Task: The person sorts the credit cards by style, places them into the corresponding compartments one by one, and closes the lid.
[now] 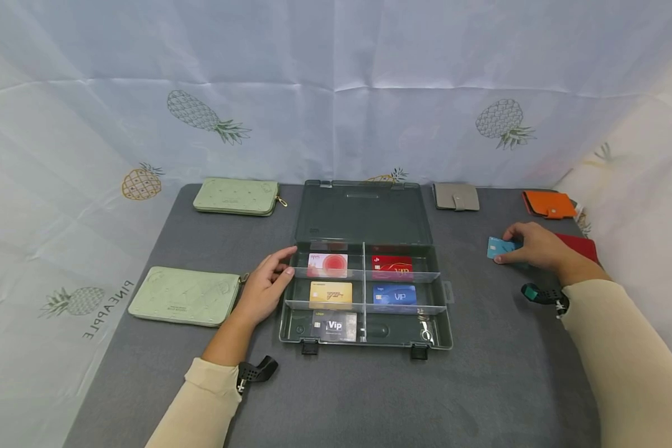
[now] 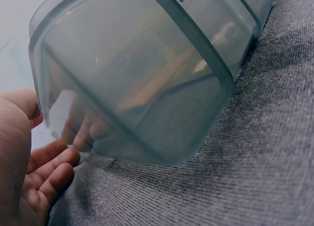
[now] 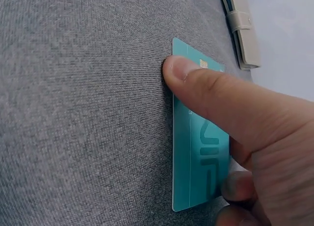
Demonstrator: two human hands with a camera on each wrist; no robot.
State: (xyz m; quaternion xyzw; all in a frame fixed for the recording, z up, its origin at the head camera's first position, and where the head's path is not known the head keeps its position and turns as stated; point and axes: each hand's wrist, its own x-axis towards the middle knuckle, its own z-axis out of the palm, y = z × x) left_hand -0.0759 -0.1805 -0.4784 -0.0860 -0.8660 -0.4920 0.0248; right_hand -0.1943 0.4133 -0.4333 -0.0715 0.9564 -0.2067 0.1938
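Note:
Between its thumb and fingers, my right hand (image 1: 540, 244) pinches a light-blue card (image 3: 189, 152) with VIP lettering, over the grey cloth to the right of the box. The thumb lies across the card's face near its chip. A dark translucent divided box (image 1: 378, 345) lies open with its lid back. My left hand (image 1: 266, 286) is at its left wall, fingers bent loosely along the rim. In the box, a pink-and-white card (image 1: 325, 264) and a red card (image 1: 391, 266) are in back, a gold card (image 1: 331, 292) and a blue card (image 1: 394, 295) midway, a grey card (image 1: 336, 326) front left.
Two pale-green wallets (image 1: 238, 196) lie left of the box, one behind the other. At the back right are a grey card holder (image 1: 456, 196) and an orange one (image 1: 550, 203). A red holder (image 1: 585, 247) is partly hidden behind my right hand. A pineapple-print curtain (image 1: 336, 124) hangs behind.

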